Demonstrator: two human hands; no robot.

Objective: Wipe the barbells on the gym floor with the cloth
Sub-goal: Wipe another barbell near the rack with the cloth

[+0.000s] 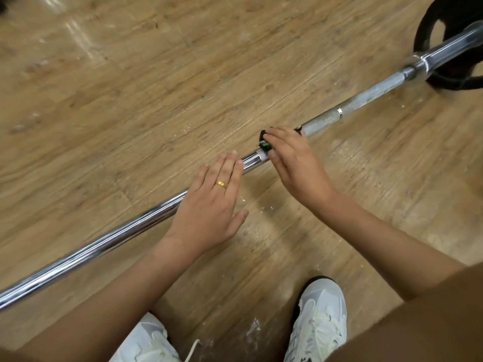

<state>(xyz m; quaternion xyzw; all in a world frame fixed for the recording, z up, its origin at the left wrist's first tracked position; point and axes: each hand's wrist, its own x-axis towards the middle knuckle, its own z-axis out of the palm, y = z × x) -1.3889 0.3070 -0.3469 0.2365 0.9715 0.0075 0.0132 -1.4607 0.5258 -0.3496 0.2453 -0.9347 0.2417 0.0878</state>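
Barbell (104, 246) is lying on the gym floor (130, 87), running diagonally from the lower left edge of the frame to the upper right. Its lower stretch is showing bright chrome. Past the hands the shaft is turning dull grey and knurled, and its thick sleeve (449, 48) is passing through a black weight plate (457, 83) in the upper right corner.

The floor is showing wood-grain planks in a light brown tone and is catching a glare of light at the upper left. White specks and dusty smears (251, 333) are lying on the planks near the centre and lower middle of the frame.

The left hand (211, 205) is resting flat across the chrome shaft at centre frame, its grip slack, fingers straight and holding nothing. A gold ring (221, 184) is sitting on one finger. Just to the upper right of it, the right hand (295, 158) is curling its grip over a dark cloth (264, 142) with a green patch, holding it against the shaft. Two white shoes (321, 317) are standing on the floor at the bottom edge.
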